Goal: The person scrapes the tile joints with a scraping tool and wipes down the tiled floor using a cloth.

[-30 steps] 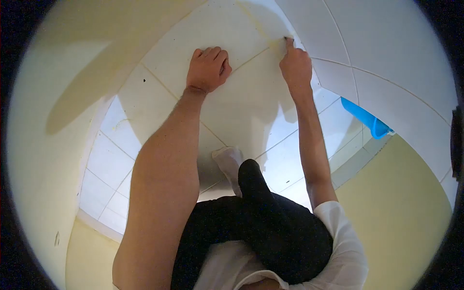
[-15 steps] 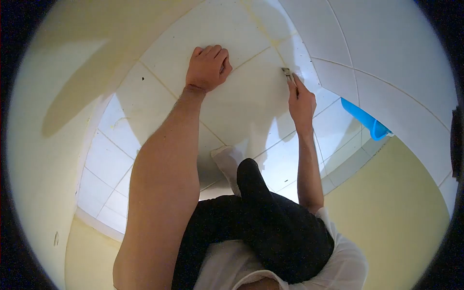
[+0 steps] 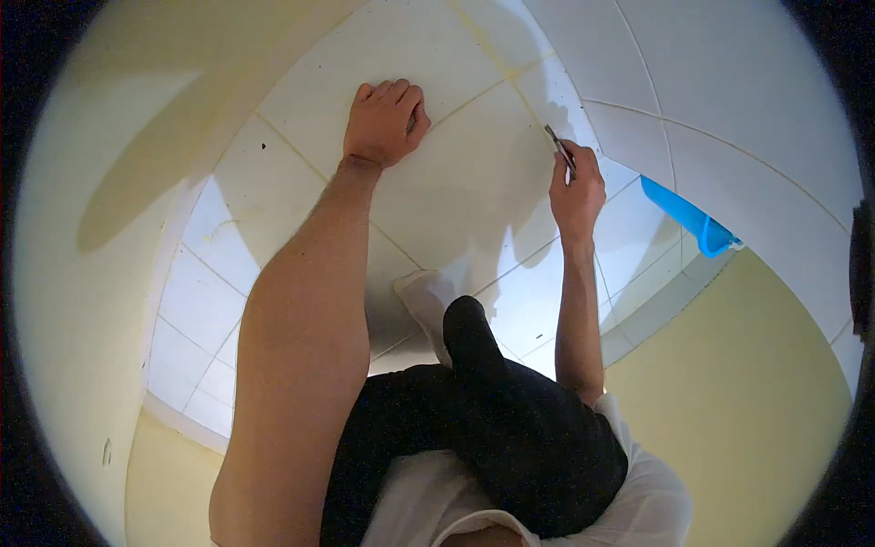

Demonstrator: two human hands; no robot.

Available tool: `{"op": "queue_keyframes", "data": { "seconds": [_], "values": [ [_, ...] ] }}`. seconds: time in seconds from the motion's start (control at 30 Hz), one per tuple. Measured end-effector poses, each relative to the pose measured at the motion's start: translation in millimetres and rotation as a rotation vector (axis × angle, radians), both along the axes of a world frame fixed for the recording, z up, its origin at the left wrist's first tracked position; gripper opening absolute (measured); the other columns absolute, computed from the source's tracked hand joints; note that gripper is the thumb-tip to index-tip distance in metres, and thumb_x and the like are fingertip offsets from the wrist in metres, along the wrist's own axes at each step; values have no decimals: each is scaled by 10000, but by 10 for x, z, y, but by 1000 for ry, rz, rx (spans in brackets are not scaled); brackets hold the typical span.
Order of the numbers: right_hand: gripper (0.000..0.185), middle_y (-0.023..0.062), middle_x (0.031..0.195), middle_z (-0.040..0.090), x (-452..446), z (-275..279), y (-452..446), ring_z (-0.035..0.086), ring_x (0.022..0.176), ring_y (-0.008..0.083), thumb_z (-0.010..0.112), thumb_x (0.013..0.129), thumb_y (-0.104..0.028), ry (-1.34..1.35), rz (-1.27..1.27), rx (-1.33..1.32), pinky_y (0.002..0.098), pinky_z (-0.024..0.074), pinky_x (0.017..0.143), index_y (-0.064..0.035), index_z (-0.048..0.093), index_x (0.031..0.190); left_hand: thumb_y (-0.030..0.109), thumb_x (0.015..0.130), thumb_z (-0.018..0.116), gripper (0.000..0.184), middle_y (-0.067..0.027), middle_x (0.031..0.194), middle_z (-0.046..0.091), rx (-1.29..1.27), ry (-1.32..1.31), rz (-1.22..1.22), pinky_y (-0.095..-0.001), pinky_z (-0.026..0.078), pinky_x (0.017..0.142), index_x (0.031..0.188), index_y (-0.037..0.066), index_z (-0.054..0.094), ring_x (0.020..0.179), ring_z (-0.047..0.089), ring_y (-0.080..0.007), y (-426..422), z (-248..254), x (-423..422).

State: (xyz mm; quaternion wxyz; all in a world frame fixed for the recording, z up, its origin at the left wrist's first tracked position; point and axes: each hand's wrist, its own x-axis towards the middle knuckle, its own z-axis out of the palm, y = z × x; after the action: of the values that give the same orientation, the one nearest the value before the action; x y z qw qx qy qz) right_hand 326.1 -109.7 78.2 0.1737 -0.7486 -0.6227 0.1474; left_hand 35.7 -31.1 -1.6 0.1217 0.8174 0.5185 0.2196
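Note:
My right hand (image 3: pixel 577 193) grips a slim hand tool (image 3: pixel 561 150) with a flat, dark tip; its exact kind does not show. The tip points up and left, close to a yellowish grout line (image 3: pixel 529 105) between the pale floor tiles (image 3: pixel 456 191). My left hand (image 3: pixel 387 120) rests on the floor to the left, its fingers curled into a fist. A bit of something greyish shows on its thumb side, mostly hidden by the fingers.
A white-tiled wall (image 3: pixel 720 91) rises at the right. Beyond its lower edge a blue plastic object (image 3: pixel 684 214) is partly visible. A cream wall (image 3: pixel 100 301) stands at the left. My white-socked foot (image 3: pixel 424 296) and dark-clothed knee (image 3: pixel 469 324) are below. A small dark speck (image 3: pixel 264 146) lies on the floor.
My right hand has shifted slightly right and down, and the tool has turned so its narrow side shows. The left hand stays in place, apart from a slight shift of the whole view.

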Motion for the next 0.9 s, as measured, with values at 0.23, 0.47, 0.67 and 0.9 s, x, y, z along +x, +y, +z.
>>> {"op": "queue_keyframes", "data": {
  "seconds": [0.23, 0.47, 0.67, 0.9],
  "values": [
    [297, 118, 1069, 629, 180, -58, -505, 633, 944, 329, 584, 927, -39, -180, 23, -27, 428, 546, 739, -77, 643, 1215, 192, 842, 602, 74, -24, 862, 587, -6, -17, 5, -383, 415, 785, 868, 128, 574, 857, 596, -206, -7, 11, -5],
    [424, 111, 979, 615, 320, -159, -842, 602, 909, 308, 565, 908, 43, -198, 17, -71, 415, 521, 766, -93, 629, 1305, 189, 840, 601, 73, -19, 850, 583, -36, 6, -5, -385, 417, 785, 856, 131, 560, 856, 594, -203, 3, 44, 9],
    [493, 78, 951, 618, 55, -170, -329, 631, 818, 291, 563, 887, 51, -156, 32, -156, 410, 527, 706, -195, 651, 1306, 185, 843, 602, 68, -14, 855, 582, -14, 33, -7, -384, 413, 786, 864, 135, 561, 850, 588, -201, -13, 16, 5],
    [481, 69, 923, 615, 85, -87, -253, 637, 769, 300, 562, 915, -6, -205, 40, -255, 417, 524, 666, -239, 634, 1329, 181, 841, 603, 69, -19, 835, 570, 0, -25, -9, -382, 410, 776, 869, 132, 562, 830, 582, -210, -2, -6, -8]
  ]
}}
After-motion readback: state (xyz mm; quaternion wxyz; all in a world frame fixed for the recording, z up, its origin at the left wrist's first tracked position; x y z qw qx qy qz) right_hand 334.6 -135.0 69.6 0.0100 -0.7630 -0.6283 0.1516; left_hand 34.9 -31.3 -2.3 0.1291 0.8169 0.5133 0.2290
